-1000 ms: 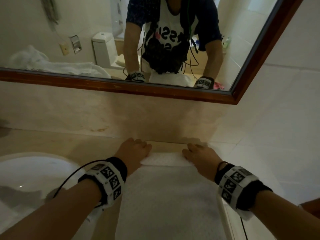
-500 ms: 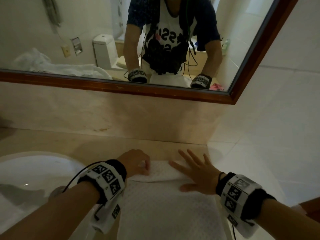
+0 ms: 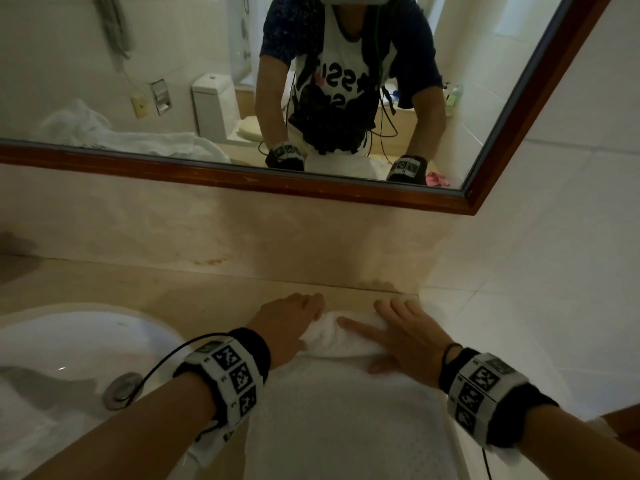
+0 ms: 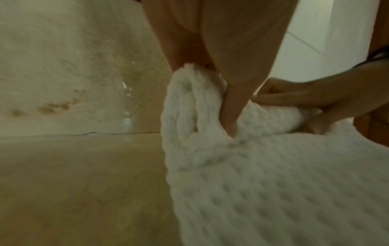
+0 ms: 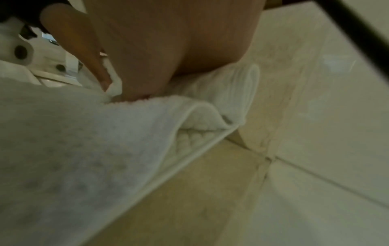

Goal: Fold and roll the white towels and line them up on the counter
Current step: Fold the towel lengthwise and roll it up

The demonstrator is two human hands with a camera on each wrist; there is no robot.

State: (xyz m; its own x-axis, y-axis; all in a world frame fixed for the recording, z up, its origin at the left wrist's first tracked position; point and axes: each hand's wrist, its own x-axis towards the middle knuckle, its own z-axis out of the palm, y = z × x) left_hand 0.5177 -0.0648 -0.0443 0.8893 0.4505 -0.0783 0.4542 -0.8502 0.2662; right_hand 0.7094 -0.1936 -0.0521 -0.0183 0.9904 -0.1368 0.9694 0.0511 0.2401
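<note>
One white towel (image 3: 346, 417) lies on the counter (image 3: 194, 292), its long axis running from the near edge, where it is cut off by the frame, away toward the back wall. Its far end is turned over into a short roll (image 3: 332, 336) lying crosswise, left to right. The left hand (image 3: 287, 320) pinches the roll's left end, thumb dug into the fold and fingers over the top. The right hand (image 3: 408, 337) lies across the roll's right end with fingers nearly straight and thumb tucked at its near side. The fingertips of both hands are hidden behind the roll. Left of the towel, one sink (image 3: 69, 344) is partly out of frame. Beyond, one mirror (image 3: 207, 81) reflects more white cloth, too blurred to count.
</note>
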